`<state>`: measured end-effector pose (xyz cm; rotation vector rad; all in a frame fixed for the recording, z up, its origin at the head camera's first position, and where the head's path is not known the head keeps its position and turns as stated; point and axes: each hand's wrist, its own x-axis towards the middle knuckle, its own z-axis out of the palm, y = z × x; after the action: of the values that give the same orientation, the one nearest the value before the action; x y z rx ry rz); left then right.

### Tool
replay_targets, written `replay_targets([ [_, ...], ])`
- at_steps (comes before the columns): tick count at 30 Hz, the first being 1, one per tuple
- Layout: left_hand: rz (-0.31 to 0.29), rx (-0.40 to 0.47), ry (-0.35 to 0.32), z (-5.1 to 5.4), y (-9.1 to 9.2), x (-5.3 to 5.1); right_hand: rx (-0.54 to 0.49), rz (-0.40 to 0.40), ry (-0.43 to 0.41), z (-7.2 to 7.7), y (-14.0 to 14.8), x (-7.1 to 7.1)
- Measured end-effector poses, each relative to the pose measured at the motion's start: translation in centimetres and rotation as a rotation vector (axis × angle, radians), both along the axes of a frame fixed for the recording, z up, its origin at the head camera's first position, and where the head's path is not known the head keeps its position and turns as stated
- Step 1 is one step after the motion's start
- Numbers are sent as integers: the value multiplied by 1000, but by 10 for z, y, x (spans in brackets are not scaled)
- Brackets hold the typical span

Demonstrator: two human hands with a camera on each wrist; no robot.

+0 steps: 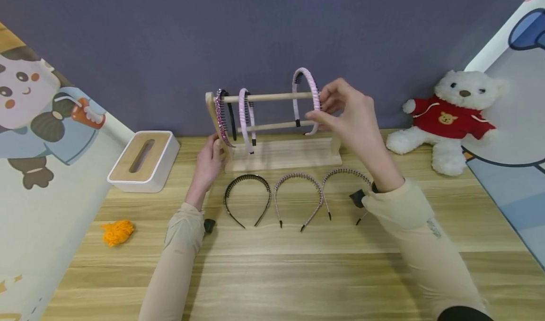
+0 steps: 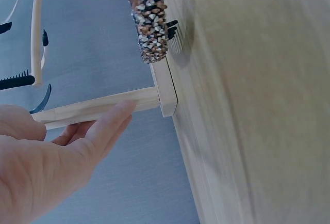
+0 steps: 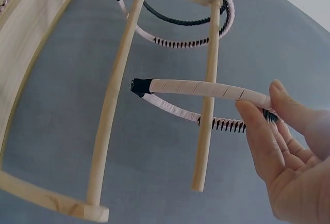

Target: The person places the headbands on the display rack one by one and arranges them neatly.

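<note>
My right hand (image 1: 351,110) pinches a pink ribbon-wrapped headband (image 3: 191,87) between thumb and fingers. That headband straddles the upper bar (image 3: 211,64) of a wooden rack (image 1: 283,155), close to the bar's free right end; its black tips point toward the lower bar (image 3: 111,110). At the rack's left upright (image 2: 93,108), my left hand (image 1: 208,155) holds on with thumb and fingers on either side. A second pink headband (image 1: 243,117) hangs farther left on the rack. Beside the upright hangs a sparkly rhinestone headband (image 1: 220,117), with a black band (image 1: 232,117) behind it.
On the table before the rack lie a black headband (image 1: 227,191) and two beaded ones, a middle one (image 1: 298,175) and a right one (image 1: 347,170), partly behind my right wrist. A tissue box (image 1: 142,162), orange yarn bundle (image 1: 118,232) and white teddy bear (image 1: 451,117) stand around.
</note>
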<state>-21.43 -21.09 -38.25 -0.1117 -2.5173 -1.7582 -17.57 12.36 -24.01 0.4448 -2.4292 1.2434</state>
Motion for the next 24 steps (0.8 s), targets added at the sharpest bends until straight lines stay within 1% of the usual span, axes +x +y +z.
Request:
replay_targets([
  [7,3,1,-1,1,0,0,-24,20,-5,-2,-16,-6],
  [12,3,9,-2,1,0,0,-12,31,-1,-4,-28,-10],
  [16,3,9,-4,0,-1,0,-26,44,1,-6,-38,-14],
  [20,5,9,-8,-1,0,-1,-46,58,12,-9,-47,-17],
  [24,9,12,-7,0,0,-1,-40,76,36,-12,-55,-20],
])
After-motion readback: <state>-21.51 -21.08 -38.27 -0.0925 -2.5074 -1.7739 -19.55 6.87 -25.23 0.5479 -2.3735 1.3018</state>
